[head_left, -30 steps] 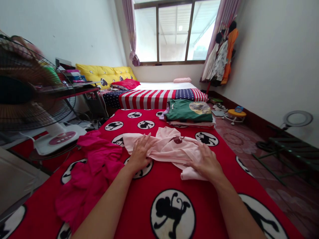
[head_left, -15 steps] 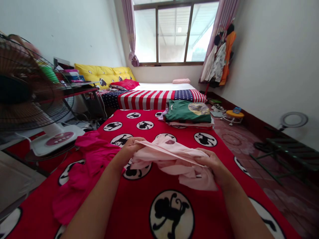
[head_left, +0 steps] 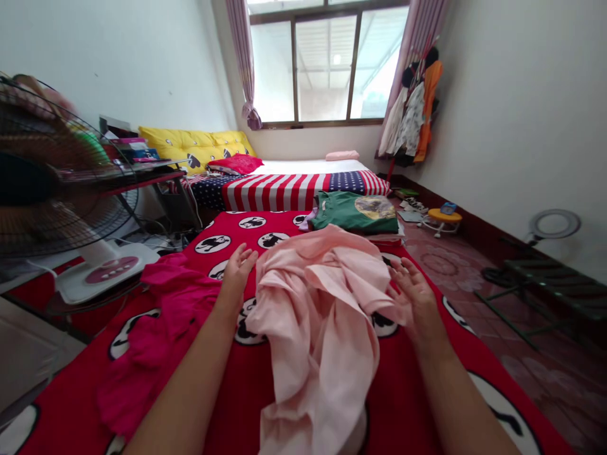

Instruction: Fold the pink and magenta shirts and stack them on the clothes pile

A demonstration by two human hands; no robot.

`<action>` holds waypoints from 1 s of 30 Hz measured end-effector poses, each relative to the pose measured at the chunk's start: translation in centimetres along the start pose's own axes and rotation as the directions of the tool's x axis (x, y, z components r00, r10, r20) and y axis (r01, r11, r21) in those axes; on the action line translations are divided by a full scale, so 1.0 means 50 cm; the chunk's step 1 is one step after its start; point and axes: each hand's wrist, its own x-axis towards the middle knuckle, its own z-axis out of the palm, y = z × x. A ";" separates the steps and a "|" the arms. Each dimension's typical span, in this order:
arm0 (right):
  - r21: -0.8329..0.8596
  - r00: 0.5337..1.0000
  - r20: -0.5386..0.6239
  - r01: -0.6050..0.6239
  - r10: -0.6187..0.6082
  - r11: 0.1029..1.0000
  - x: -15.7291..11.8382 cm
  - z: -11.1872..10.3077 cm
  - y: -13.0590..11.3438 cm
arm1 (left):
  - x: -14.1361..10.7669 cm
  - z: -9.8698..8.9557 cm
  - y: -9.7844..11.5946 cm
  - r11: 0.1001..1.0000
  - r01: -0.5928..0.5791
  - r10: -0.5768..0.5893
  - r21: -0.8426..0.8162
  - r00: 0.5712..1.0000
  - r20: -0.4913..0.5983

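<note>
Though your left hand and right hand hold nothing, fingers spread wide, they flank a crumpled pink shirt over the red blanket, with magenta cloth beside your left.

A pink T-shirt blocks passage between left hand and right hand.

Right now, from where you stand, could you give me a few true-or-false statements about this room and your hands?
Both hands grip the pale pink shirt. False: the left hand and right hand are open, on either side of it.
A folded green T-shirt lies beyond the hands. True.
A magenta garment lies left of the left hand. True.
The electric fan stands by the right wall. False: it is on the left.
</note>
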 end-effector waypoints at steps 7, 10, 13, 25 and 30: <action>-0.386 0.965 0.184 0.248 -0.190 0.889 -0.040 0.025 0.037 | 0.003 -0.075 -0.053 0.748 0.069 -0.198 0.660 0.973 0.122; -0.660 0.927 0.354 0.341 -0.123 0.669 -0.065 0.042 0.062 | -0.026 -0.061 -0.028 0.505 -0.127 -0.315 0.854 0.894 0.319; -0.787 0.876 0.478 0.462 -0.068 0.408 -0.079 0.052 0.087 | -0.060 -0.033 -0.019 0.366 -0.303 -0.314 0.880 0.850 0.423; -0.087 0.944 -0.293 0.128 -0.148 0.988 0.020 -0.027 0.063 | 0.053 -0.054 -0.026 0.735 -0.269 0.319 0.622 0.947 0.032; -0.127 0.831 -0.491 0.226 -0.260 0.966 0.078 -0.088 0.078 | 0.153 -0.063 -0.040 0.791 -0.095 0.221 0.604 0.966 -0.137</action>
